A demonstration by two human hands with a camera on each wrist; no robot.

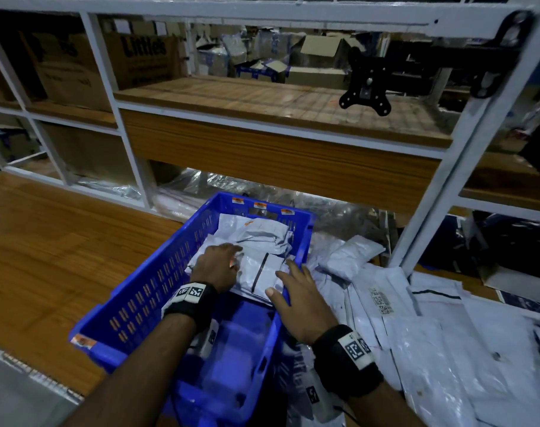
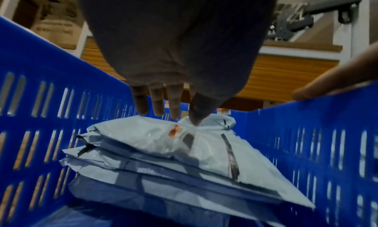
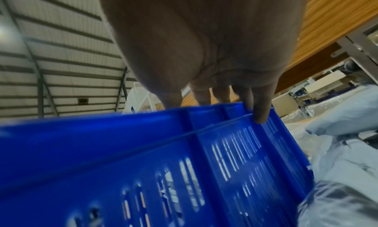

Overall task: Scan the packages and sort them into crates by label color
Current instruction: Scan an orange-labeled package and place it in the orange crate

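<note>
In the lower middle of the head view a blue slotted crate sits on a wooden table, and a stack of grey poly mailer packages fills its far end, toward the centre of the frame. The left hand reaches down inside the crate; its grip is pressed onto the top package, with the straight fingers touching the far edge and the thumb dug into a bunched fold of the plastic beside a small orange label. The left wrist view shows that package lying on at least two more flat mailers, all between the crate's side walls. The right hand sits at the crate's right rim, just right of the stack; its grip is spread and relaxed, with fingers straight and laid over the blue rim, holding nothing. Orange-and-white stickers line the crate's far rim at the middle of the frame. At lower right of the head view a loose heap of grey mailers covers the table beside the crate, one showing a printed barcode label. A white metal shelf frame with wooden boards spans the upper half, a black monitor mount hangs at upper right, and cardboard boxes stand at upper left
</note>
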